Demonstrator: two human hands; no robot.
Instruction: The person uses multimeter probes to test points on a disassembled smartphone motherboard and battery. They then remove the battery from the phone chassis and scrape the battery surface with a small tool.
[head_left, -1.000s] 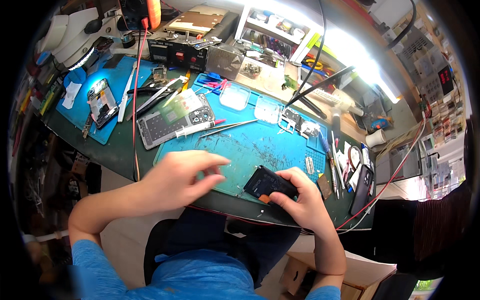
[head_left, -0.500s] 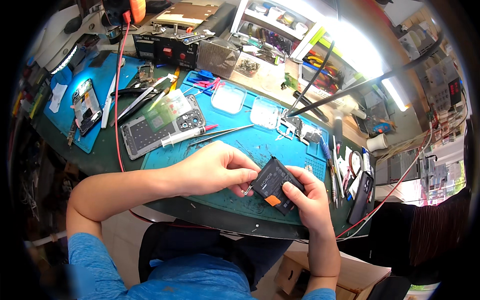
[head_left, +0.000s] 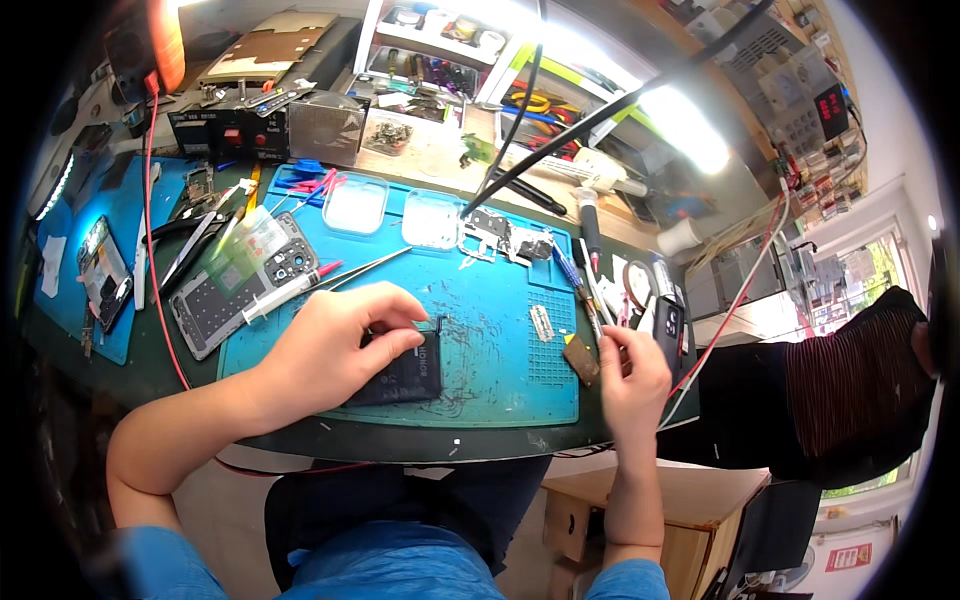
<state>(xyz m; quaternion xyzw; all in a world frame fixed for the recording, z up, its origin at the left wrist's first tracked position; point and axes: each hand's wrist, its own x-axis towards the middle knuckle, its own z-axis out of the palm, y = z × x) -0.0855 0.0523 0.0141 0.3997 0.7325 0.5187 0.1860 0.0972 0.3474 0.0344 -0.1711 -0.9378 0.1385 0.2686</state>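
A black flat phone battery (head_left: pixel 410 378) is low over or on the blue work mat (head_left: pixel 500 380), with a small flex connector at its far right corner. My left hand (head_left: pixel 335 345) reaches over it from the left, its fingers curled and thumb bent at the battery's far edge. Part of the battery and the lower fingers are hidden. To the right, my right hand (head_left: pixel 635 375) closes thumb and fingers at the near end of a slim blue-and-silver tool (head_left: pixel 575 280). A small brown block (head_left: pixel 580 360) lies just left of those fingers.
A phone back frame (head_left: pixel 245 280) lies left, with a syringe (head_left: pixel 275 300) and tweezers (head_left: pixel 365 268) across it. Two clear trays, one a square box (head_left: pixel 355 203), stand behind. An opened phone (head_left: pixel 103 270) is far left. A red cable (head_left: pixel 152 260) and a black lamp arm (head_left: pixel 610 105) cross the view.
My right hand has let go of the battery and moved right to the slim tools. The battery has turned and moved left and down under my left hand. The head view has shifted right.
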